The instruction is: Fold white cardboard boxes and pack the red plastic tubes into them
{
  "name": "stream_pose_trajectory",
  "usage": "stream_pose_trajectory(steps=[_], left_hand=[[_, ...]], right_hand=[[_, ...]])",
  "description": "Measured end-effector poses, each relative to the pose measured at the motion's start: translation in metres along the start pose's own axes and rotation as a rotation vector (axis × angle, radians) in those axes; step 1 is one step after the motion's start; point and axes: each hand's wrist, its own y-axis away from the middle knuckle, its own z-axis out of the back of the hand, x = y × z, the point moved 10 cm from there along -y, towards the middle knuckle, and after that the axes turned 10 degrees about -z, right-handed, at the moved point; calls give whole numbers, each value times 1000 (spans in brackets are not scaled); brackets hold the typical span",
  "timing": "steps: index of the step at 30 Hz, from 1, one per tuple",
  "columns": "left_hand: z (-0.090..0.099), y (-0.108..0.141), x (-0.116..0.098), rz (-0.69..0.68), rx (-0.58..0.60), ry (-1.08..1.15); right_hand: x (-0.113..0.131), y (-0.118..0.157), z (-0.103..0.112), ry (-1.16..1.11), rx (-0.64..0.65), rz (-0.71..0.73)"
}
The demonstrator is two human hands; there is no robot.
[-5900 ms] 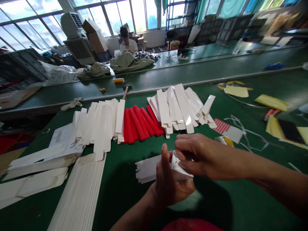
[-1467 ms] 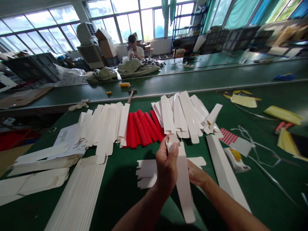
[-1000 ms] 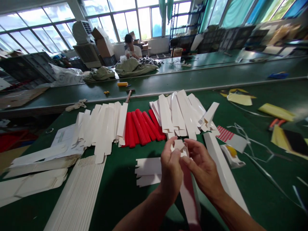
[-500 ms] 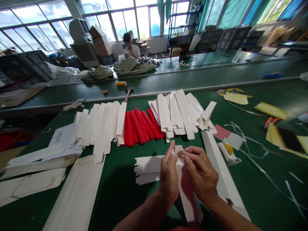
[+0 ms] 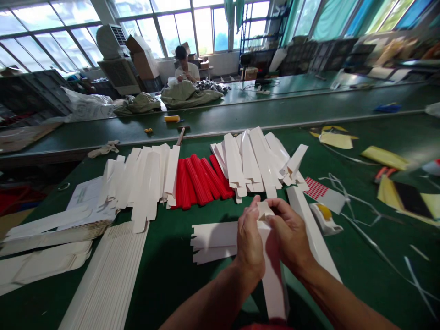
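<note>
A long narrow white cardboard box points away from me, its far end between my two hands. My left hand wraps its left side near the end flaps. My right hand grips the right side, thumb and fingers at the flaps. The flaps stand partly folded at the top; their inner side is hidden by my fingers. Beneath my left hand, flat white box blanks with notched ends lie crosswise on the green table. Just right of my right hand lies another long white box.
Red ribbed sticks lie between folded white boxes and more white boxes. A stack of flat blanks is at left. A tape dispenser, straps and yellow sheets are at right. A person sits across the benches.
Both hands have closed in around the box's end, and my left hand has turned and moved slightly right. The end flaps are bent differently now.
</note>
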Motion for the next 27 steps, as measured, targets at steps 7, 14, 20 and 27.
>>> stream_pose_trajectory(steps=[7, 14, 20, 27], left_hand=[[-32, 8, -37, 1, 38, 24], [-5, 7, -21, -119, 5, -119], [8, 25, -24, -474, 320, -500], [22, 36, -35, -663, 163, -668]], right_hand=[[44, 8, 3, -260, -55, 158], [10, 9, 4, -270, -5, 161], [12, 12, -11, 85, 212, 163], [29, 12, -52, 276, 816, -20]])
